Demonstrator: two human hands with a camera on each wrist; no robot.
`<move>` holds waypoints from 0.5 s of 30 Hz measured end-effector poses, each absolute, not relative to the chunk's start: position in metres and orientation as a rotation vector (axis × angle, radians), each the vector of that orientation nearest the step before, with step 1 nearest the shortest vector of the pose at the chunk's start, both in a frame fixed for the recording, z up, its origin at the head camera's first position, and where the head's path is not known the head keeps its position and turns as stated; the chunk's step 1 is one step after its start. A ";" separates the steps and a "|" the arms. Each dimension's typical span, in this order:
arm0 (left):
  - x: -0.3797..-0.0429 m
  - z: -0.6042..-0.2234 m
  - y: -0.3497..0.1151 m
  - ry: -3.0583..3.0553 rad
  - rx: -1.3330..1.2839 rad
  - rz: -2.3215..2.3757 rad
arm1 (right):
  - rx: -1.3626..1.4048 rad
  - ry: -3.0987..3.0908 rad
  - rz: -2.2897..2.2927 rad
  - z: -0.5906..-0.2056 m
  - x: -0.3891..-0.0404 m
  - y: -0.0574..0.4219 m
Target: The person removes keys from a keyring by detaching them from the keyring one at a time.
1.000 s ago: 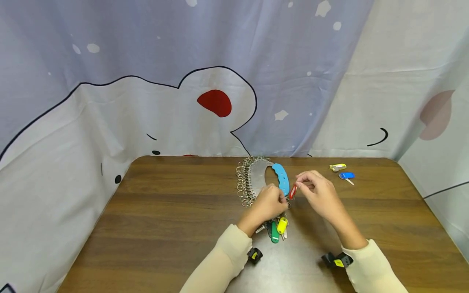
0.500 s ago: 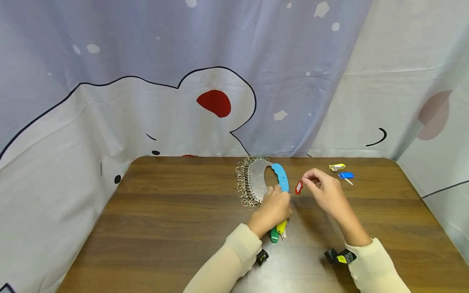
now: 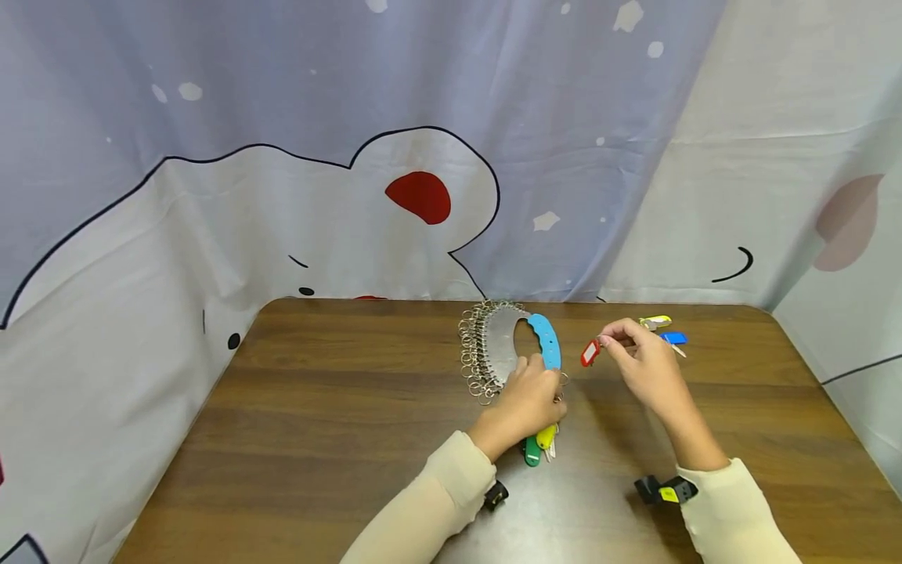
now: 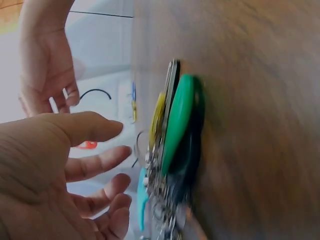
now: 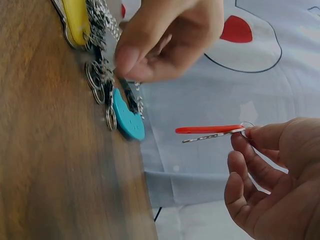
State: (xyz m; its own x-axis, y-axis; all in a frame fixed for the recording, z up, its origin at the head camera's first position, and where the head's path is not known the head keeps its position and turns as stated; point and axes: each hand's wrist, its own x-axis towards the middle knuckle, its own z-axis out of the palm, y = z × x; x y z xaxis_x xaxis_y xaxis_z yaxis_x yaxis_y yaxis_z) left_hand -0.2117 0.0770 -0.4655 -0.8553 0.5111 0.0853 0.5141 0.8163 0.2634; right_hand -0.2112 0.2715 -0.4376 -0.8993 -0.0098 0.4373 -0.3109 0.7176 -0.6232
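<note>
The left hand (image 3: 524, 403), fingers loosely bent and apart, hovers by the metal holder's (image 3: 500, 341) six o'clock side; a careless brush could, I judge, tangle the green tag (image 3: 532, 452) and yellow tag (image 3: 546, 437) just below; rightward, the right hand (image 3: 647, 364) pinches the red tag (image 3: 590, 353) by its ring (image 5: 248, 123); an eased thumb could drop it; the tag hangs at eight o'clock from that pinch, its key (image 5: 210, 137) alongside.

One blue-handled key holder (image 3: 500, 345) by the far edge of one counter (image 3: 317, 439), rings (image 3: 476, 356) too many to count; one green tag (image 3: 532, 452), one yellow tag (image 3: 546, 436) before it; one blue tag (image 3: 674, 338), a second yellow tag (image 3: 658, 320) toward the far right corner; one red tag (image 3: 590, 352).
</note>
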 end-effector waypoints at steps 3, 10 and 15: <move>-0.211 -0.461 0.065 -2.932 -0.864 -0.485 | 0.221 -2.491 1.001 -0.436 -0.212 0.278; -0.212 -0.449 0.030 -2.850 -0.904 -0.612 | 0.159 -2.408 0.956 -0.432 -0.217 0.295; -0.212 -0.443 0.006 -2.866 -0.880 -0.587 | 0.169 -2.376 0.953 -0.432 -0.224 0.310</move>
